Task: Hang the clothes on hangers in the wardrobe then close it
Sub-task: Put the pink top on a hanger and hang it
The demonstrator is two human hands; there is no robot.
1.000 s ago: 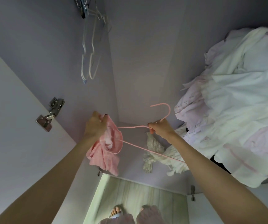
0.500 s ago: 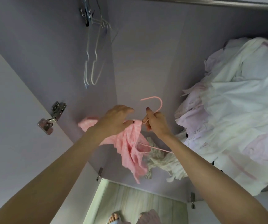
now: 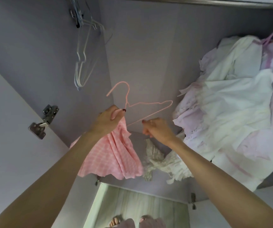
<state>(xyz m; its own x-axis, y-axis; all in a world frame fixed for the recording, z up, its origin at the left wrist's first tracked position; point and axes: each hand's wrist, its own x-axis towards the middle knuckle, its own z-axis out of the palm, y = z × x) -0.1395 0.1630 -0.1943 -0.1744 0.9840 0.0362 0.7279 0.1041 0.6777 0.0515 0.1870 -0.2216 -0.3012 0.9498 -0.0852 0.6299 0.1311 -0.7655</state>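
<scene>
Inside the open wardrobe [image 3: 148, 55], the left hand [image 3: 107, 120] gripped the pink garment [image 3: 116, 155] and the neck of the pink hanger [image 3: 142, 106] together, while the right hand [image 3: 157, 129], fingers curled, held nothing that could be seen, just below the hanger's bottom wire

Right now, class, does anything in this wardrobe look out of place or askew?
Yes: the pink garment hangs bunched from one end of the pink hanger, not spread across it. A cream garment lies crumpled below.
</scene>
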